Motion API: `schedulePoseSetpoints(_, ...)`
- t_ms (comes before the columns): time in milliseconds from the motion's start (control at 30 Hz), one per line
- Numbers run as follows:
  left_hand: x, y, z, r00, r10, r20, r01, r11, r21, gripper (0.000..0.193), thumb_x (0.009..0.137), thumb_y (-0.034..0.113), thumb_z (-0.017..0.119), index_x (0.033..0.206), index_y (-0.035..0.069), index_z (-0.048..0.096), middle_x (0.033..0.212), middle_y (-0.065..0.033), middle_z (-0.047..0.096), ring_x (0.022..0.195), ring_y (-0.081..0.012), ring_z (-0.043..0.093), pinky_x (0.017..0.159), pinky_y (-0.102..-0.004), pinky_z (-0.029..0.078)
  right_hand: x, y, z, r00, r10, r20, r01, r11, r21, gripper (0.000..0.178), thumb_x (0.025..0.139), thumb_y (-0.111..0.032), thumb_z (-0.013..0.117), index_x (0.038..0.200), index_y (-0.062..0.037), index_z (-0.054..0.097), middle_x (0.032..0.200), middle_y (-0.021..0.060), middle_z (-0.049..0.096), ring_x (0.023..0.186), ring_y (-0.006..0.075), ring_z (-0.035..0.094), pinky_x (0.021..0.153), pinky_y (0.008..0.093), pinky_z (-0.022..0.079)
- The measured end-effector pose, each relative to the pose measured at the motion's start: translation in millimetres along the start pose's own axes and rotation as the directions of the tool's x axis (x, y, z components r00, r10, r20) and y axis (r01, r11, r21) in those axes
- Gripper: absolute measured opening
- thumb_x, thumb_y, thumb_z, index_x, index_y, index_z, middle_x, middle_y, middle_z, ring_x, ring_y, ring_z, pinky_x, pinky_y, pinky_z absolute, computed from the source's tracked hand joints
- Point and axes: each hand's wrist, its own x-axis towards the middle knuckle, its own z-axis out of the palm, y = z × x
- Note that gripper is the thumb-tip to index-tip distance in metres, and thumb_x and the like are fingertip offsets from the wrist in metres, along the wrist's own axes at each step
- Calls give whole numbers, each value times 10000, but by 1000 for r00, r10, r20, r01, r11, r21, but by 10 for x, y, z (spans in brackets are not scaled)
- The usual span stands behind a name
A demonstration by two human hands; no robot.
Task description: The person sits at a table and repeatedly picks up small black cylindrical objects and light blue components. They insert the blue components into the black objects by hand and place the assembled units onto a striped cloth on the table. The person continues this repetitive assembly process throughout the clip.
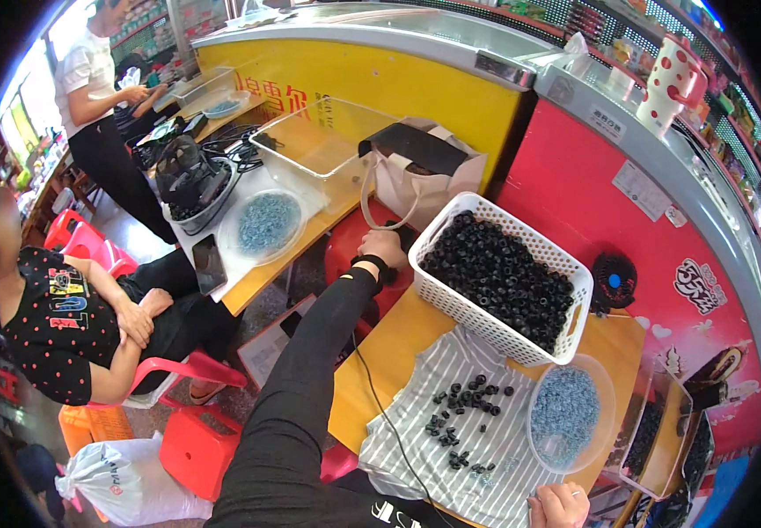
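Note:
My left hand (384, 249), with a black band at its wrist, reaches far forward over a red stool (345, 244), just below the handle of a beige tote bag (447, 175). Its fingers are curled; a dark thing lies beside them, and what they hold is hidden. At the table's near edge rests my right hand (562, 506), wearing a ring, fingers loosely bent and apart, nothing seen in them. Above it a clear round tub (607, 414) holds small blue pieces. Small black ring-like parts (464, 400) lie scattered on striped grey cloth (416, 440).
A white perforated basket (505, 350) full of black parts stands on the yellow wooden table (356, 378). A thin dark cable (372, 387) crosses the near side. Left, a seated person (55, 308) sits beside another table with a round tub of blue pieces (268, 223) and a phone (209, 264).

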Motion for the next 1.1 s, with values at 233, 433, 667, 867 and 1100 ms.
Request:
schedulePoseSetpoints(233,-243,-381,-502,985,96,146,-9,861,-508,501,592,294,819,948,-48,735,917,-182,732,778,-218,718,733,-306,564,24,-87,32,997,-22,69,24,999,-36,170,804,-32,673,970,-16,640,862,143,584,771,334,572,686,426,452)
schedulePoseSetpoints(433,-210,-1083,-419,949,96,300,214,504,-837,323,707,287,775,911,58,674,777,-90,622,629,-245,606,557,-398,490,-27,-314,-8,994,-104,21,104,995,-4,194,796,-4,663,989,-1,641,880,154,609,780,340,587,693,424,458)
schedulePoseSetpoints(667,-914,-1202,-500,818,243,521,433,335,-837,384,730,326,771,987,78,631,802,-169,656,680,-303,643,653,-460,528,-362,-469,44,994,-64,-85,63,998,-15,183,804,-45,689,983,-22,656,892,153,625,803,352,597,709,442,479)
schedulePoseSetpoints(867,-871,-1006,-412,970,187,155,33,533,-845,299,623,272,792,767,17,728,690,-129,689,679,-236,686,598,-392,524,-303,-659,6,992,-125,-12,125,992,-18,162,797,-63,697,954,-43,665,883,135,639,789,346,605,700,434,487)
schedulePoseSetpoints(1100,-599,-380,-183,996,45,-79,-64,965,-253,522,620,299,784,1054,18,714,1124,-217,682,1084,-363,658,911,-475,542,-590,-455,-16,1000,-5,0,5,997,-77,206,797,-99,725,992,-50,681,947,151,667,801,366,621,699,460,497)
